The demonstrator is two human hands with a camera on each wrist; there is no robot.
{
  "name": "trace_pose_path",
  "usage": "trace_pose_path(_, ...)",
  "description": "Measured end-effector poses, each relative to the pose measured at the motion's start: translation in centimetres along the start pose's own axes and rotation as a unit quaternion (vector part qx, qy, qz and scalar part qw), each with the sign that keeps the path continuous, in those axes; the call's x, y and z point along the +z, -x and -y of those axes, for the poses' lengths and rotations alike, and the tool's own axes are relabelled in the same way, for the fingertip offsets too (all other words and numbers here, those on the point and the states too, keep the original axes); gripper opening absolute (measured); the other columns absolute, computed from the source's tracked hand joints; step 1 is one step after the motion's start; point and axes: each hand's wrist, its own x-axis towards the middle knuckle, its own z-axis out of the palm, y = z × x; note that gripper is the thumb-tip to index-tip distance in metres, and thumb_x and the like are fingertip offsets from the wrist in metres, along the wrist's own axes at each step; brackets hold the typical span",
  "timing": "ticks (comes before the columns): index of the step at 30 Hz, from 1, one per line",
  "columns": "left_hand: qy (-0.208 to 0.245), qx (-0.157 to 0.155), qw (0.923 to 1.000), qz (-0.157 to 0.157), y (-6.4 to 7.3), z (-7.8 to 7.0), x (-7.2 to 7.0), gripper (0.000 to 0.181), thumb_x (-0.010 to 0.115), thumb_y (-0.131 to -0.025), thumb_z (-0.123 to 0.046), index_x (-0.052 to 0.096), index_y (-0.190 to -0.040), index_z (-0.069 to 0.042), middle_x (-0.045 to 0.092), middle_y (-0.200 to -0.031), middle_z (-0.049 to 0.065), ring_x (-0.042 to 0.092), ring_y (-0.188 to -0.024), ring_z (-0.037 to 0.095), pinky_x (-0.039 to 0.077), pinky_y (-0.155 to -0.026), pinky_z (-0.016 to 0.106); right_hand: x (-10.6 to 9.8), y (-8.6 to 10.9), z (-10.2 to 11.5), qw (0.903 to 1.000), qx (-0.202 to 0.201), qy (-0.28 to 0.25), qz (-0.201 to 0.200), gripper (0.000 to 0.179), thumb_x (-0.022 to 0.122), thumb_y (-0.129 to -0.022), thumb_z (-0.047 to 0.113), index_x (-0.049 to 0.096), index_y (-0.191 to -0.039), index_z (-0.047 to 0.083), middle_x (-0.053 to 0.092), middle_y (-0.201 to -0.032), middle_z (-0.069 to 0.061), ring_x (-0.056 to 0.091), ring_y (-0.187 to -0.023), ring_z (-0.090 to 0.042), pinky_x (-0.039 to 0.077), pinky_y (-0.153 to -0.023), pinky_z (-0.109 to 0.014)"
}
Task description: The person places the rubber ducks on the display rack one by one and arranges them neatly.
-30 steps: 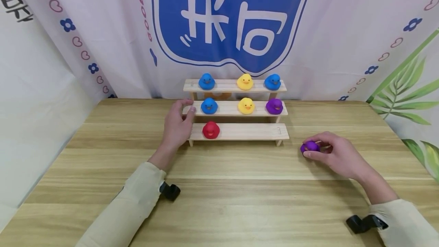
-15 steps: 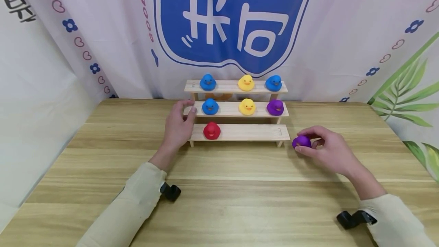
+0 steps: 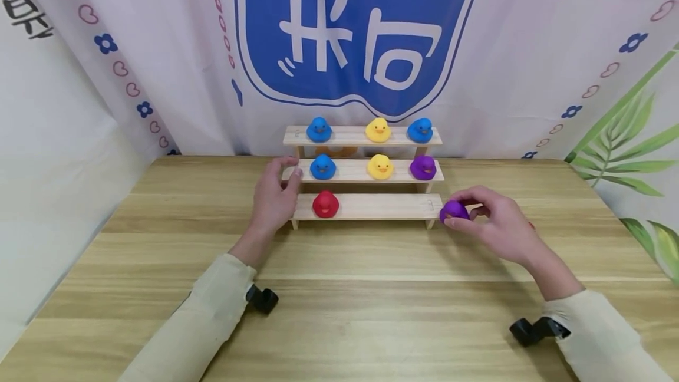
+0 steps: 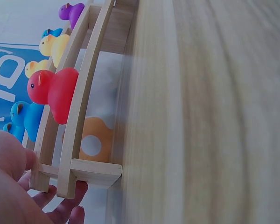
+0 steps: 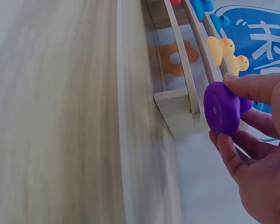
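A three-step wooden shelf [image 3: 382,207] stands at the back of the table. My left hand [image 3: 274,196] grips its left end, thumb and fingers around the ends of the steps in the left wrist view. Between thumb and fingertips, my right hand [image 3: 495,223] pinches a purple rubber duck [image 3: 454,211] at the bottom step's right end. The right wrist view shows that duck's flat underside [image 5: 219,109]. A red duck [image 3: 326,204] sits on the bottom step's left. Blue [image 3: 322,167], yellow [image 3: 380,167] and purple [image 3: 423,168] ducks occupy the middle step.
On the top step are a blue duck [image 3: 319,129], a yellow duck [image 3: 378,129] and another blue duck [image 3: 421,130]. A printed curtain [image 3: 201,75] hangs behind the wooden table [image 3: 339,311]. A bit of something red [image 3: 531,226] shows beside the right hand.
My right hand has carried the purple duck leftward and toward the back, from the table beside the shelf to the bottom step's right end. The left hand stays on the shelf.
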Motion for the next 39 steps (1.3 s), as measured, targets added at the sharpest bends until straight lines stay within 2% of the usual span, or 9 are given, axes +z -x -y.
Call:
trace_pose_path(5, 0.002, 0.014, 0.9999, -0.003, 0.1, 0.1, -0.1, 0.041, 0.05, -0.112, -0.031, 0.052, -0.149, -0.013, 0.047, -0.163, 0.01, 0.043, -0.151, 0.032, 0.041, -0.123, 0.054, 0.7, -0.5, 0.4, 0.9992, -0.039, -0.011, -0.005, 0.032, 0.079, -0.097, 0.019, 0.073, -0.127, 0.01, 0.07, -0.127, -0.01, 0.064, -0.109, -0.023, 0.055, -0.088, -0.017)
trace_pose_path(13, 0.004, 0.022, 0.9997, -0.005, 0.1, 0.3, -0.1, 0.041, 0.051, -0.112, -0.03, 0.052, -0.149, -0.011, 0.049, -0.161, 0.011, 0.047, -0.147, 0.033, 0.043, -0.121, 0.053, 2.4, -1.4, 1.3, 0.9967, -0.066, -0.046, 0.015, 0.033, 0.076, -0.099, 0.014, 0.07, -0.131, 0.013, 0.069, -0.128, -0.009, 0.066, -0.112, -0.026, 0.058, -0.089, -0.023)
trace_pose_path(18, 0.005, 0.036, 0.9993, -0.01, 0.1, 0.5, -0.1, 0.04, 0.051, -0.112, -0.027, 0.054, -0.148, -0.008, 0.05, -0.16, 0.013, 0.05, -0.139, 0.034, 0.044, -0.118, 0.053, 3.4, -2.0, 1.9, 0.9958, -0.068, -0.057, 0.022, 0.031, 0.076, -0.099, 0.014, 0.071, -0.13, 0.019, 0.069, -0.127, -0.006, 0.064, -0.107, -0.023, 0.058, -0.089, -0.023)
trace_pose_path(26, 0.007, 0.035, 0.9993, -0.011, -0.1, 0.4, -0.1, 0.04, 0.051, -0.112, -0.028, 0.054, -0.148, -0.009, 0.05, -0.161, 0.012, 0.055, -0.125, 0.034, 0.05, -0.107, 0.049, 4.7, -3.2, 3.3, 0.9944, -0.072, -0.069, 0.036, 0.029, 0.074, -0.1, 0.013, 0.072, -0.129, 0.017, 0.071, -0.123, -0.006, 0.064, -0.107, -0.023, 0.058, -0.09, -0.026)
trace_pose_path(30, 0.007, 0.039, 0.9991, -0.012, -0.1, 0.3, -0.1, 0.04, 0.051, -0.112, -0.027, 0.054, -0.148, -0.008, 0.051, -0.161, 0.012, 0.053, -0.131, 0.034, 0.047, -0.113, 0.052, 5.3, -3.8, 3.8, 0.9935, -0.071, -0.078, 0.043, 0.03, 0.074, -0.1, 0.013, 0.071, -0.129, 0.016, 0.072, -0.121, -0.006, 0.064, -0.107, -0.023, 0.058, -0.091, -0.03)
trace_pose_path(33, 0.007, 0.042, 0.999, -0.012, -0.1, 0.2, -0.2, 0.04, 0.051, -0.112, -0.027, 0.054, -0.148, -0.008, 0.051, -0.16, 0.012, 0.053, -0.13, 0.034, 0.047, -0.112, 0.051, 5.8, -4.2, 4.2, 0.9926, -0.068, -0.087, 0.051, 0.031, 0.073, -0.1, 0.012, 0.071, -0.13, 0.015, 0.072, -0.123, -0.007, 0.064, -0.105, -0.023, 0.057, -0.091, -0.034)
trace_pose_path(39, 0.008, 0.038, 0.9992, -0.011, 0.0, 0.4, -0.1, 0.04, 0.051, -0.112, -0.027, 0.054, -0.147, -0.008, 0.052, -0.159, 0.012, 0.056, -0.117, 0.034, 0.05, -0.101, 0.047, 6.7, -4.5, 5.0, 0.9936, -0.047, -0.083, 0.06, 0.032, 0.073, -0.1, 0.014, 0.07, -0.132, 0.018, 0.07, -0.121, -0.005, 0.061, -0.1, -0.023, 0.054, -0.088, -0.036)
